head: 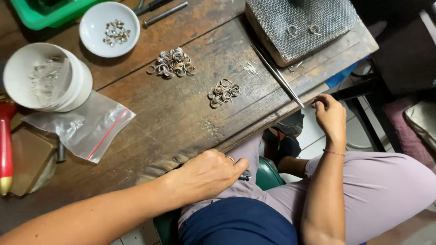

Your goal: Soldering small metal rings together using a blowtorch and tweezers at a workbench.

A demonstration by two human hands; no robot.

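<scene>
My left hand [210, 174] rests curled at the near edge of the worn wooden workbench [181, 118], closed on a small dark metal tool [245, 176] whose tip pokes out over my lap. My right hand [330, 117] sits at the bench's right edge, fingers curled against the wood, close to the tip of long steel tweezers [278, 76]. Whether it holds anything I cannot tell. Two piles of small silver rings lie on the bench: one [223, 92] near the middle and a larger one [172, 63] further back.
A wire-mesh block [302, 25] with two rings stands at the back right. A small white dish [109, 29] with rings, a white cup [45, 77], a clear zip bag [84, 127], a green tray [50, 11] and a red-handled tool [5, 149] are at the left.
</scene>
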